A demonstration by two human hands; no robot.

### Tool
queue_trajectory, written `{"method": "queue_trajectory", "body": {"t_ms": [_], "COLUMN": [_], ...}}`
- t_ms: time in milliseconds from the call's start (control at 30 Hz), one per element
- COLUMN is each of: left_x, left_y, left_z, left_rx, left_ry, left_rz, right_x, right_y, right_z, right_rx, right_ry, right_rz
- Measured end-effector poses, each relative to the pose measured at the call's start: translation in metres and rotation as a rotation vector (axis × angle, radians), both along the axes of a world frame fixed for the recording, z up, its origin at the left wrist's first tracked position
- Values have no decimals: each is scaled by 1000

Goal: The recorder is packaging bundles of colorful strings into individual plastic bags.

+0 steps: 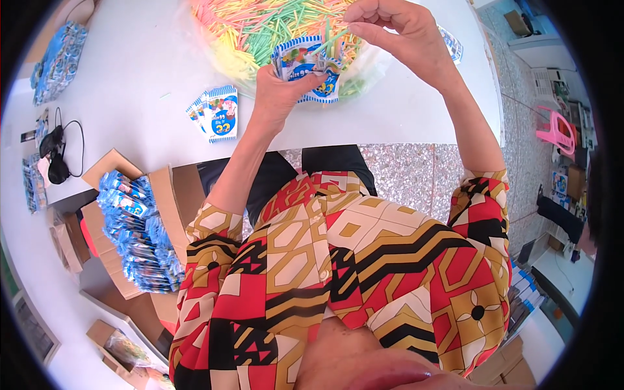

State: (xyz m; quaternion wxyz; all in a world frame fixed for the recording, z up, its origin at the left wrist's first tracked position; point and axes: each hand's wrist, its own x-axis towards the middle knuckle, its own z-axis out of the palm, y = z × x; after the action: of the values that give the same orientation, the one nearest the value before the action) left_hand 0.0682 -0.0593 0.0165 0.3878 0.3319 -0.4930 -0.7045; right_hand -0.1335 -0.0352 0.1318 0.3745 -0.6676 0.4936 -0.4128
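My left hand (276,97) is closed around several small blue-and-white packets (300,60), its thumb pressed across the front. Some thin coloured sticks stand up from the mouth of one packet. Just above and to the right, my right hand (409,42) has thumb and forefinger pinched at the end of a light green stick (334,39), which slants down to the packet's mouth. Both hands are over the near side of a large heap of thin pink, yellow, green and orange sticks (279,25) lying on clear plastic sheeting (214,55).
A fanned stack of flat packets (221,116) lies on the white table (140,84), left of my left hand. Filled packets (133,221) crowd a cardboard box (170,201) at lower left; more packets (60,62) lie far left. A black corded object (57,153) rests near the table's left edge.
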Motion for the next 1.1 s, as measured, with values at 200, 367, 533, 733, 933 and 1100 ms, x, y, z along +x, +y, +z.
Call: {"method": "queue_trajectory", "body": {"t_ms": [200,367,533,733,933,1100], "left_x": [5,5,2,6,-3,-5], "left_y": [0,0,3,6,4,9], "left_z": [-2,-1,4,8,11,10], "left_rx": [-12,-19,-40,-33,-11,25], "left_ry": [-15,-33,-23,38,89,121], "left_rz": [26,11,-12,55,-3,-11], "right_x": [-7,-6,-3,6,-12,-11], "right_y": [0,3,-22,-1,6,14], "right_z": [23,40,-2,3,-62,-91], "right_rx": [-175,-139,-568,69,65,41], "right_ry": [186,245,-45,-7,-13,-194], "right_rz": [-29,13,492,46,99,47]}}
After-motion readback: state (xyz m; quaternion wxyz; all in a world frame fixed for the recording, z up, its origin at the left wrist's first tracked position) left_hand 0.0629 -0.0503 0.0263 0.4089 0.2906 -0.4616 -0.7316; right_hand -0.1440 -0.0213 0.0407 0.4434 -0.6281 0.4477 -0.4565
